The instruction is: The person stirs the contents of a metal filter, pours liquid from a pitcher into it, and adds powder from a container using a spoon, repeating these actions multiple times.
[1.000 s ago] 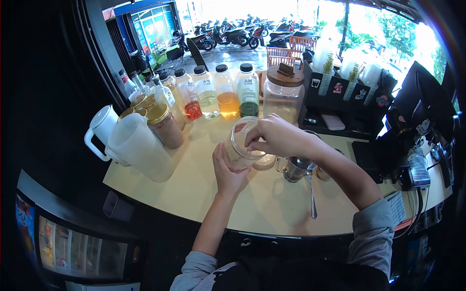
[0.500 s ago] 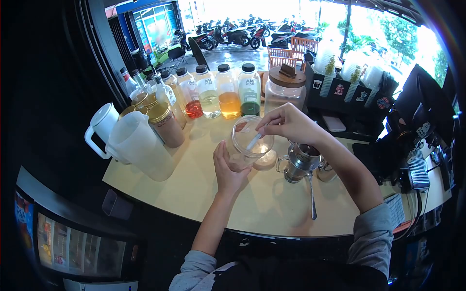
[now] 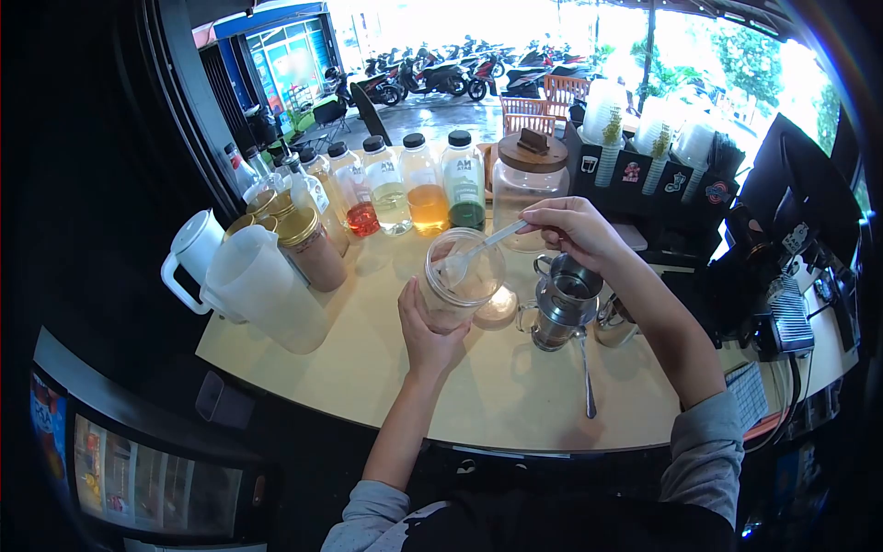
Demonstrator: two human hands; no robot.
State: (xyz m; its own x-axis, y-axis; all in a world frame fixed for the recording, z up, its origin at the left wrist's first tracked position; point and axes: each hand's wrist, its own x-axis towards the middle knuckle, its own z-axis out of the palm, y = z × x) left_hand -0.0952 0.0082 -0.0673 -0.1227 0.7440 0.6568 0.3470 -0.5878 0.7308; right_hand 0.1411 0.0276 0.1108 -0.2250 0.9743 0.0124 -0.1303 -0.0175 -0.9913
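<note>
My left hand [image 3: 428, 331] grips a clear plastic jar [image 3: 458, 279] from below and tilts its mouth toward me above the counter. My right hand [image 3: 572, 226] pinches the handle of a white plastic spoon [image 3: 478, 250] whose bowl sits inside the jar. Just right of the jar stands a steel cup [image 3: 561, 302] with a filter on top. A round lid [image 3: 498, 308] lies on the counter between jar and cup.
The yellow counter [image 3: 368, 368] carries two white pitchers [image 3: 241, 276], gold-lidded jars [image 3: 308, 241], a row of syrup bottles [image 3: 428, 193], a big glass jar with a wooden lid [image 3: 527, 189] and a long metal spoon [image 3: 585, 368]. A black rack with cup stacks [image 3: 653, 156] stands behind.
My right hand has lifted out of the jar mouth and drawn back to the right, pulling the white spoon up with it. The jar has stayed in my left hand.
</note>
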